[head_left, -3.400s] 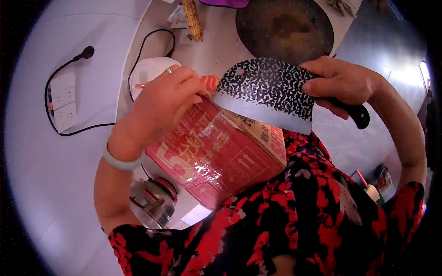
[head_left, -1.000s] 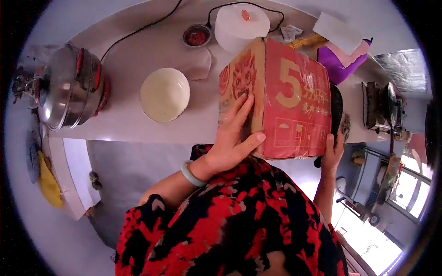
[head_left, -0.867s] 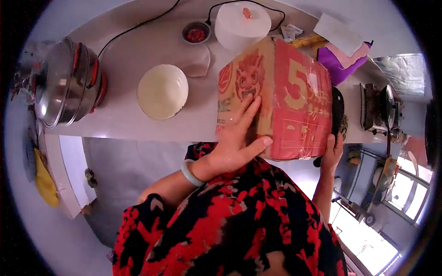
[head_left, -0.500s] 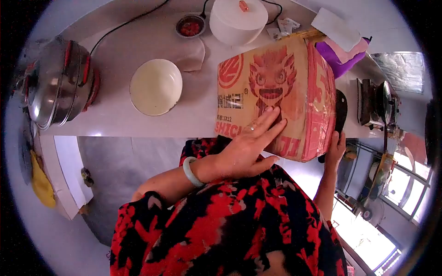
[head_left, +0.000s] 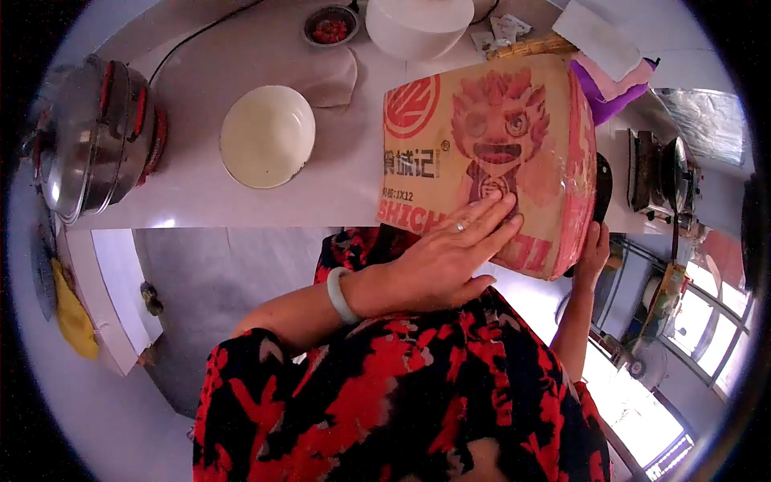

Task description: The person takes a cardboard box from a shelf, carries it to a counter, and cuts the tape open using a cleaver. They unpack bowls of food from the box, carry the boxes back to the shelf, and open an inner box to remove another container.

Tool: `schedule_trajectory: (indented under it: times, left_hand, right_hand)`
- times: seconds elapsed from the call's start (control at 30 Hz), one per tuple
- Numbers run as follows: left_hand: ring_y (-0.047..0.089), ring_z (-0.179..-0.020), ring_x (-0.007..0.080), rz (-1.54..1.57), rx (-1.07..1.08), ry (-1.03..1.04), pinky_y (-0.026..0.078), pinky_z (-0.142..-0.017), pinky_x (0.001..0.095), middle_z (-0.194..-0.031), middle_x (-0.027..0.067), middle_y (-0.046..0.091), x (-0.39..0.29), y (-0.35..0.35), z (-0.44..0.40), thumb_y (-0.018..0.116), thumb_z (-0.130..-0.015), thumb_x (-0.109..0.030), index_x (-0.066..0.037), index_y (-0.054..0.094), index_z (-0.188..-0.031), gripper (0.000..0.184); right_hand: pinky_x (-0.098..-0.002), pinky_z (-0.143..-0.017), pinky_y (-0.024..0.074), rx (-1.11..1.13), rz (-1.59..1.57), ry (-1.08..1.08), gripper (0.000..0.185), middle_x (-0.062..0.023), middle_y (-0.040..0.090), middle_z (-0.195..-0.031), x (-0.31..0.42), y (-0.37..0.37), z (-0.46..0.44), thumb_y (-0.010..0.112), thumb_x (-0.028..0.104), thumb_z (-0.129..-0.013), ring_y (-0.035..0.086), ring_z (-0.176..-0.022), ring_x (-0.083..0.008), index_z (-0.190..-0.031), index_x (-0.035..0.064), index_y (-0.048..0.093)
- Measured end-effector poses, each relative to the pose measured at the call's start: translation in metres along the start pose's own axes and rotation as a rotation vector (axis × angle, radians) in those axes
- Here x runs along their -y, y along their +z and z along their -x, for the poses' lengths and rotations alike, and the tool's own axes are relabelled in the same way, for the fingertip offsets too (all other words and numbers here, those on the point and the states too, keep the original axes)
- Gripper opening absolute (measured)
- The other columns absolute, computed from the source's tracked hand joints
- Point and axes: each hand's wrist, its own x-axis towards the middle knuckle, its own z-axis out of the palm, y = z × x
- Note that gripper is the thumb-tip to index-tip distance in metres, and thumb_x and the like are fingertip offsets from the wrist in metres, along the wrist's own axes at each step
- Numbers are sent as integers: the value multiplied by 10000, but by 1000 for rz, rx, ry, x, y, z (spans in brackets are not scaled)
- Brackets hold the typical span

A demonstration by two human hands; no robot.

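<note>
A printed cardboard box [head_left: 438,173] stands tilted at the counter's front edge, its face toward me, with shiny clear tape on its red right side. My left hand [head_left: 450,253] lies on the lower part of that face, fingers stretched out and slightly apart. At the box's right side my right hand [head_left: 593,259] has its fingers bent round a black, flat, blade-like object [head_left: 602,189]. Most of the object is hidden behind the box, so its kind is unclear.
On the counter [head_left: 193,197] are a cream bowl [head_left: 267,138], a steel steamer pot [head_left: 92,140], a small dish with red bits [head_left: 330,30] and a white lidded container [head_left: 418,28]. A stove with a pan [head_left: 662,173] stands at the right, near purple cloth [head_left: 606,100].
The box has turned slightly so that more of its printed face shows and less of its right side. My left hand has shifted a little right with it. The view has also shifted slightly.
</note>
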Motion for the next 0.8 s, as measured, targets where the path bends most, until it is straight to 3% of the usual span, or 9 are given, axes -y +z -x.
schedule_trajectory:
  times: [0.3,0.6,0.7,0.8]
  left_hand:
    - [197,-1404,371,16,0,85,212,-1135,454,-1509,222,199,7,6,-9,660,-806,-167,-9,285,-1433,747]
    - [251,-1389,340,-94,-45,164,229,-1134,444,-1488,197,266,14,28,-15,653,-806,-165,-8,359,-1396,677]
    - [254,-1383,357,-147,-106,123,212,-1135,467,-1478,225,268,18,35,-10,651,-817,-220,-3,357,-1395,683]
    - [253,-1379,377,-120,-147,-74,186,-1132,492,-1479,262,238,25,35,-5,629,-840,-333,7,314,-1413,738]
  right_hand:
    - [-295,-727,461,26,-137,34,355,-103,631,-915,2,2,-1,472,313,-985,547,-813,-166,-1026,-26,569]
    - [-311,-682,476,9,-116,80,295,-74,643,-849,-58,-4,-16,471,291,-983,552,-738,-154,-960,18,580]
    - [-316,-685,478,10,-143,82,299,-73,644,-860,-63,-2,-18,458,290,-989,559,-744,-162,-950,18,577]
    - [-314,-679,477,11,-206,126,297,-61,635,-860,-56,1,-15,441,285,-997,558,-746,-160,-934,27,575]
